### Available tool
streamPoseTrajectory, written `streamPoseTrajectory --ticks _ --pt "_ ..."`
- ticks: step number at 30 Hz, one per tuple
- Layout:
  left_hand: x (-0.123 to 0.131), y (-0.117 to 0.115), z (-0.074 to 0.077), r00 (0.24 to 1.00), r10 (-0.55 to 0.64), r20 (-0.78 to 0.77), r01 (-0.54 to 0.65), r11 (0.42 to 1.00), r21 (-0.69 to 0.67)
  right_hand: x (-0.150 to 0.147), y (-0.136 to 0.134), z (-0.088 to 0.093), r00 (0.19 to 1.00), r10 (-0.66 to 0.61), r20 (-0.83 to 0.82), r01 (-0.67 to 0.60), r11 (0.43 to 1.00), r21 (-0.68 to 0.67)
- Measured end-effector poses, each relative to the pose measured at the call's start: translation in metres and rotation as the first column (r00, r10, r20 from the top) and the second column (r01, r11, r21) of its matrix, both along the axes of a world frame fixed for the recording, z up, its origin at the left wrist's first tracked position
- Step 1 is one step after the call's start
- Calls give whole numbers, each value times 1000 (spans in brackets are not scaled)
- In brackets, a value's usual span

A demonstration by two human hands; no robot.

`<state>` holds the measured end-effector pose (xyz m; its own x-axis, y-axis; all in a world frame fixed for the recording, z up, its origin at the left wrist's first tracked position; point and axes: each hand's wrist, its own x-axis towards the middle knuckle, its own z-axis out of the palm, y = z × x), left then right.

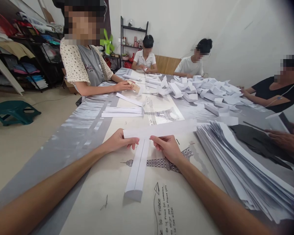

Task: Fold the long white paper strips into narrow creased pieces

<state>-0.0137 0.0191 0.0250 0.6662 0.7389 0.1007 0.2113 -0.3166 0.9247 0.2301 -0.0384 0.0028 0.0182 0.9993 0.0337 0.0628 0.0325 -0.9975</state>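
My left hand (pixel 120 140) and my right hand (pixel 168 148) both pinch a long white folded paper strip (pixel 161 129) held level just above the table. The left fingers grip its left end, the right fingers grip it near the middle. A second folded white paper strip (pixel 137 171) lies on the table below my hands, pointing toward me. Both rest over a tablecloth with an Eiffel Tower drawing (pixel 161 163).
A fanned stack of white sheets (pixel 240 166) lies to the right. A pile of folded paper pieces (pixel 205 93) covers the far table. Several people sit around it; another person's hand (pixel 286 140) rests at right. A green stool (pixel 14 112) stands on the floor at left.
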Motion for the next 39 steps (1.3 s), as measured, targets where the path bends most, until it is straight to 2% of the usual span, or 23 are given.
streamPoseTrajectory --ticks 4,7,10,14,24,28,30,32,36,39 --pt "-2 3 -3 997 49 62 -45 996 -73 0 3 3 977 -78 -198 83 996 19" --pt "-4 7 -6 991 96 92 -85 989 -121 4 6 4 922 -195 -334 205 979 -7" --pt "-6 9 -8 990 98 100 -84 988 -131 12 11 3 849 -327 -415 346 938 -31" --pt "-8 11 -8 995 52 82 -41 990 -133 25 19 0 786 -410 -463 451 892 -24" --pt "-11 12 -7 995 -6 95 21 987 -157 56 31 -3 698 -508 -504 584 812 -10" --pt "-11 11 -5 991 11 134 9 989 -149 49 24 0 735 -468 -491 541 841 8" --pt "-10 10 -3 993 -12 115 28 990 -135 36 17 2 802 -392 -451 448 894 19" --pt "-10 9 -3 996 -36 82 46 992 -120 22 9 4 899 -263 -350 300 952 54" --pt "-9 11 -7 991 6 130 10 993 -121 4 -3 7 964 -175 -198 202 971 128" --pt "-9 12 -10 985 37 170 -18 994 -112 1 -6 9 992 -15 -121 32 990 137"
